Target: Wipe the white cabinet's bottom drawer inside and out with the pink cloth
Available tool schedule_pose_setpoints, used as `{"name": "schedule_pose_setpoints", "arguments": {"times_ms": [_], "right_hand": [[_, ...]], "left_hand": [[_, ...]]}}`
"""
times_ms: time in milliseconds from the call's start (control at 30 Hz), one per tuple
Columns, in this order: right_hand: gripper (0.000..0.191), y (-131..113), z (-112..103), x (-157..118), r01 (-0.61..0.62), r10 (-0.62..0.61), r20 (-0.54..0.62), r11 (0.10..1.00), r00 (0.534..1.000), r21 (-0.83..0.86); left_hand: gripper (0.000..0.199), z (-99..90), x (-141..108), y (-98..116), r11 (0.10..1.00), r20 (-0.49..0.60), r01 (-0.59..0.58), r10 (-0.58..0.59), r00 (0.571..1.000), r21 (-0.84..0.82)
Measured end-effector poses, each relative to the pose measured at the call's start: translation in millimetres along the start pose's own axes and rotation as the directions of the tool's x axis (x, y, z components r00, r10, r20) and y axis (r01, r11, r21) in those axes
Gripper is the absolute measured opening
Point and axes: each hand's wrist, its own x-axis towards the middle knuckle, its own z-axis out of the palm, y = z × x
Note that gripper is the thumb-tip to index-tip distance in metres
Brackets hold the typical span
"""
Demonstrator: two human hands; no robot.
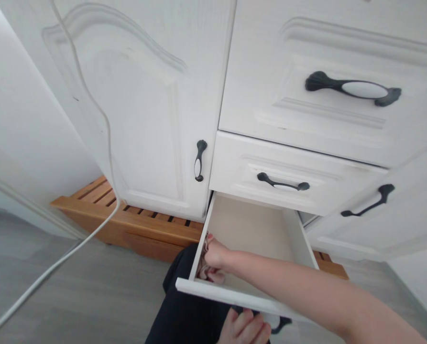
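The lowest drawer of a white cabinet is pulled out. My right hand reaches into its front left corner and closes on a crumpled pinkish cloth, which shows above and below the fingers. The rest of the drawer's inside looks bare. My left hand is under the drawer front, with its fingers curled up around the lower edge beside the dark handle.
Two shut drawers with dark handles sit above the open one. A white cabinet door is to the left. The cabinet stands on a slatted wooden platform. A white cable hangs across the grey floor. My dark-clothed leg is below the drawer.
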Motion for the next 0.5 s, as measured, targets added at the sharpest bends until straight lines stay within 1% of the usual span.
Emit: {"name": "schedule_pose_setpoints", "arguments": {"times_ms": [67, 167, 233, 300, 367, 400, 433, 500], "right_hand": [[0.044, -3.9, 2.9, -0.8, -0.056, 0.052, 0.030, 0.989, 0.998, 0.136], [0.039, -4.0, -0.1, -8.0, -0.111, 0.090, 0.083, 0.944, 0.993, 0.310], [0.037, -4.2, -4.8, -13.5, -0.142, 0.106, 0.114, 0.913, 0.988, 0.383], [0.032, -5.9, -10.5, -19.2, -0.166, 0.114, 0.146, 0.889, 0.983, 0.427], [0.028, -10.0, -16.3, -27.5, -0.164, 0.092, 0.176, 0.872, 0.980, 0.462], [0.026, -13.3, -19.0, -33.0, -0.151, 0.067, 0.188, 0.864, 0.980, 0.480], [0.025, -17.6, -21.3, -39.6, -0.135, 0.038, 0.200, 0.856, 0.979, 0.499], [0.026, -29.6, -25.0, -54.7, -0.097, -0.033, 0.223, 0.831, 0.974, 0.547]], "left_hand": [[0.010, 2.4, -7.0, 2.0, 1.000, -0.011, 0.012, -0.012, 1.000, 0.010], [0.006, 4.0, -17.2, 3.1, 1.000, 0.003, 0.001, -0.002, 1.000, 0.031], [0.005, 2.9, -19.6, 1.2, 0.997, 0.042, -0.049, 0.046, 0.998, 0.062], [0.007, 0.4, -18.6, -1.9, 0.985, 0.116, -0.136, 0.124, 0.985, 0.104], [0.009, -2.0, -16.3, -4.7, 0.969, 0.188, -0.210, 0.183, 0.965, 0.130], [0.010, -2.7, -15.5, -5.6, 0.966, 0.204, -0.222, 0.193, 0.960, 0.129], [0.010, -3.0, -15.0, -6.1, 0.969, 0.199, -0.215, 0.188, 0.962, 0.122], [0.009, -2.3, -14.8, -6.1, 0.982, 0.142, -0.160, 0.145, 0.979, 0.099]]}}
